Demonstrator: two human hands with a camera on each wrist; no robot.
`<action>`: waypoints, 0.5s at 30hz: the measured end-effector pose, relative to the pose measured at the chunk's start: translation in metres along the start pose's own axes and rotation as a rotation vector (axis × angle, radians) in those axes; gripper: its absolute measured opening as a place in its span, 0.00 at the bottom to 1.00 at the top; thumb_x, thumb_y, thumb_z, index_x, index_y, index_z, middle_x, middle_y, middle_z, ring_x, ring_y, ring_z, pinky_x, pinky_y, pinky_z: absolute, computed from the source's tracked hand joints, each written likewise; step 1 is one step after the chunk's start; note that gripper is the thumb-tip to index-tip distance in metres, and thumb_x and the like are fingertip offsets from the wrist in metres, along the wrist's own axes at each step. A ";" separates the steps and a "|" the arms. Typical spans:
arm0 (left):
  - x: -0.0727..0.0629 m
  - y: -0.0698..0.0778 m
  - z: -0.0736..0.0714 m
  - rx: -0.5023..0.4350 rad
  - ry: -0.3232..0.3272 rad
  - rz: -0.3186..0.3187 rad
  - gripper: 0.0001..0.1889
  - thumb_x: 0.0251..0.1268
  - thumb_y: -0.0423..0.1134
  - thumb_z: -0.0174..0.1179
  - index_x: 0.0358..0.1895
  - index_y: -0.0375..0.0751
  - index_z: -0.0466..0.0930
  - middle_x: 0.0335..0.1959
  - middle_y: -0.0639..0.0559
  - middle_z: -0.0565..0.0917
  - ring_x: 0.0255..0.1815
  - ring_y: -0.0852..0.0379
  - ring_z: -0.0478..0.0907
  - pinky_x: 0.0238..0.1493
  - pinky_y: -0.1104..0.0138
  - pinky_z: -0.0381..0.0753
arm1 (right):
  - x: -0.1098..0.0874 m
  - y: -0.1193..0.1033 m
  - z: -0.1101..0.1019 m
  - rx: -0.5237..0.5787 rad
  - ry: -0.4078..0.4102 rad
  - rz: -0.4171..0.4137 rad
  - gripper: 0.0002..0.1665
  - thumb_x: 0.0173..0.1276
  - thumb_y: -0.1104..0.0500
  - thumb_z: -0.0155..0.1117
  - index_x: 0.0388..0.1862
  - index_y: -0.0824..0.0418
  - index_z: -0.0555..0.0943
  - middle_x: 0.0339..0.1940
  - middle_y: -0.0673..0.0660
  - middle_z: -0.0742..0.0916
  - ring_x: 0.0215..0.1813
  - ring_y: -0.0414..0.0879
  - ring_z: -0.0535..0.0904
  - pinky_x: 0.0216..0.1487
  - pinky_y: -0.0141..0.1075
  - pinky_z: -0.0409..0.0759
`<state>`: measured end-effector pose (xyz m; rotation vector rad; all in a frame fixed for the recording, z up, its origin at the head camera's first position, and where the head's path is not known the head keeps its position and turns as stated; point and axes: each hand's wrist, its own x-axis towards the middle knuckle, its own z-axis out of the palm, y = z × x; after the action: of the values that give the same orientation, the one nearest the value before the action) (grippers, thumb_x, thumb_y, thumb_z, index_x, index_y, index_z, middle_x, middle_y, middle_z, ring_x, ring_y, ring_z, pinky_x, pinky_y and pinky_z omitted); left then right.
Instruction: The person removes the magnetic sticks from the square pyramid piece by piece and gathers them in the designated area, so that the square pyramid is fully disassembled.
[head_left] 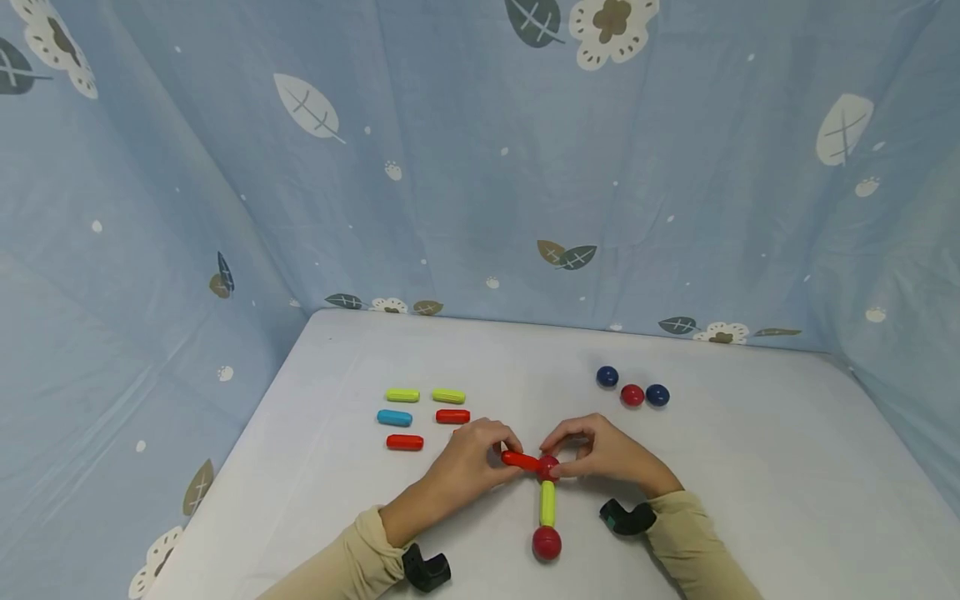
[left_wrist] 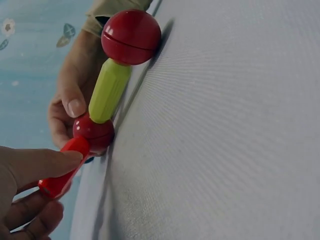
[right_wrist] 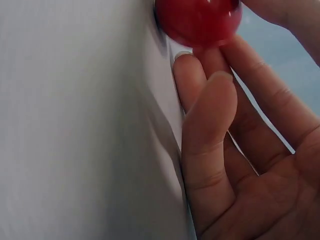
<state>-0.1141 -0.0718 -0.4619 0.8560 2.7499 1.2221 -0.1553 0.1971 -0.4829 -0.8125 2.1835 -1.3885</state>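
My left hand (head_left: 471,457) pinches a red stick (head_left: 520,460) between thumb and fingers; its far end meets a red ball (head_left: 549,469). Around that ball curl the thumb and fingers of my right hand (head_left: 617,454). From the same ball a yellow-green stick (head_left: 547,504) runs toward me and ends in a second red ball (head_left: 547,543), which has a groove round it in the left wrist view. In the right wrist view, a red ball (right_wrist: 200,22) shows at the top edge beside the fingertips.
Left of the hands lie two yellow-green sticks (head_left: 402,395), a blue stick (head_left: 394,417) and red sticks (head_left: 405,442). Behind my right hand are two dark blue balls (head_left: 607,377) and a red ball (head_left: 632,395). A patterned blue cloth (head_left: 480,183) hangs behind the white table (head_left: 750,467).
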 end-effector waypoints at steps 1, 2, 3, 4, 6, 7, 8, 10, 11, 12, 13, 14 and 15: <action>0.000 0.000 0.000 0.009 0.001 -0.001 0.08 0.56 0.39 0.78 0.37 0.50 0.89 0.32 0.62 0.88 0.35 0.62 0.78 0.38 0.75 0.76 | 0.000 -0.001 0.001 0.005 -0.007 -0.001 0.17 0.62 0.58 0.78 0.50 0.57 0.89 0.46 0.55 0.91 0.19 0.34 0.70 0.23 0.27 0.74; 0.000 0.000 0.000 0.017 0.000 -0.003 0.08 0.56 0.39 0.78 0.37 0.50 0.89 0.32 0.63 0.87 0.34 0.61 0.77 0.37 0.75 0.74 | 0.000 -0.001 0.002 0.006 -0.013 -0.004 0.17 0.62 0.58 0.78 0.50 0.57 0.89 0.46 0.54 0.91 0.18 0.34 0.70 0.23 0.27 0.74; 0.001 -0.001 0.001 0.022 -0.001 -0.007 0.08 0.56 0.40 0.79 0.37 0.51 0.89 0.31 0.63 0.87 0.34 0.60 0.76 0.36 0.75 0.73 | 0.001 -0.002 0.003 0.006 -0.017 -0.007 0.16 0.61 0.58 0.78 0.49 0.57 0.89 0.45 0.54 0.91 0.18 0.33 0.70 0.23 0.27 0.74; 0.001 -0.001 0.001 0.027 -0.003 -0.010 0.08 0.56 0.40 0.78 0.37 0.51 0.89 0.30 0.64 0.86 0.33 0.60 0.76 0.35 0.76 0.72 | 0.001 -0.002 0.003 0.007 -0.019 -0.010 0.16 0.61 0.59 0.78 0.49 0.57 0.89 0.45 0.54 0.91 0.19 0.33 0.70 0.23 0.27 0.74; 0.001 -0.002 0.002 0.034 -0.008 -0.016 0.08 0.56 0.40 0.78 0.37 0.52 0.89 0.29 0.65 0.85 0.32 0.60 0.75 0.34 0.76 0.70 | 0.000 -0.002 0.004 0.009 -0.022 -0.020 0.16 0.61 0.59 0.78 0.48 0.57 0.89 0.44 0.54 0.91 0.19 0.32 0.70 0.22 0.26 0.73; 0.001 -0.002 0.002 0.038 -0.010 -0.017 0.08 0.56 0.40 0.78 0.37 0.52 0.89 0.29 0.65 0.85 0.32 0.61 0.74 0.34 0.75 0.70 | 0.000 -0.002 0.004 0.011 -0.023 -0.028 0.15 0.61 0.60 0.78 0.48 0.57 0.89 0.44 0.54 0.91 0.19 0.32 0.70 0.22 0.26 0.73; 0.001 -0.002 0.002 0.040 -0.011 -0.018 0.08 0.56 0.40 0.78 0.36 0.52 0.89 0.29 0.65 0.85 0.32 0.61 0.73 0.34 0.75 0.69 | 0.000 -0.001 0.004 0.012 -0.022 -0.035 0.15 0.61 0.61 0.78 0.48 0.58 0.89 0.44 0.55 0.91 0.19 0.32 0.69 0.22 0.26 0.73; 0.000 -0.002 0.002 0.052 -0.014 -0.016 0.08 0.56 0.41 0.79 0.36 0.53 0.90 0.29 0.65 0.85 0.32 0.62 0.72 0.34 0.75 0.69 | 0.001 0.001 0.005 0.022 -0.024 -0.048 0.14 0.62 0.62 0.77 0.48 0.59 0.89 0.43 0.56 0.91 0.19 0.32 0.69 0.22 0.25 0.72; 0.000 -0.002 0.002 0.060 -0.017 -0.013 0.08 0.56 0.41 0.79 0.36 0.52 0.90 0.29 0.65 0.85 0.32 0.63 0.72 0.34 0.75 0.69 | 0.001 0.002 0.005 0.027 -0.025 -0.052 0.14 0.62 0.62 0.77 0.48 0.59 0.88 0.43 0.57 0.91 0.19 0.31 0.69 0.22 0.25 0.72; 0.000 -0.002 0.002 0.070 -0.020 -0.010 0.08 0.55 0.41 0.79 0.36 0.52 0.90 0.30 0.65 0.86 0.32 0.63 0.71 0.34 0.75 0.69 | 0.001 0.004 0.005 0.033 -0.027 -0.054 0.14 0.62 0.62 0.77 0.48 0.59 0.88 0.44 0.57 0.91 0.19 0.31 0.69 0.22 0.25 0.72; 0.000 -0.002 0.001 0.077 -0.025 -0.006 0.08 0.55 0.41 0.79 0.36 0.52 0.90 0.30 0.64 0.86 0.32 0.64 0.71 0.34 0.75 0.69 | 0.001 0.005 0.005 0.035 -0.027 -0.055 0.14 0.63 0.62 0.77 0.48 0.59 0.88 0.44 0.57 0.91 0.19 0.31 0.69 0.22 0.25 0.72; 0.000 -0.002 0.000 0.082 -0.029 -0.005 0.07 0.55 0.42 0.79 0.36 0.52 0.90 0.31 0.64 0.87 0.32 0.64 0.71 0.34 0.75 0.69 | 0.002 0.006 0.005 0.037 -0.027 -0.055 0.14 0.63 0.62 0.76 0.48 0.59 0.88 0.44 0.58 0.91 0.19 0.31 0.69 0.22 0.25 0.73; 0.000 -0.002 -0.002 0.086 -0.031 -0.007 0.07 0.56 0.42 0.78 0.36 0.52 0.90 0.31 0.64 0.87 0.32 0.64 0.71 0.35 0.75 0.69 | 0.002 0.007 0.005 0.038 -0.024 -0.057 0.14 0.63 0.63 0.76 0.48 0.59 0.88 0.44 0.58 0.90 0.20 0.32 0.70 0.23 0.25 0.73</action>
<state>-0.1153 -0.0747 -0.4623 0.8639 2.7966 1.0868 -0.1550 0.1946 -0.4917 -0.8794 2.1242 -1.4356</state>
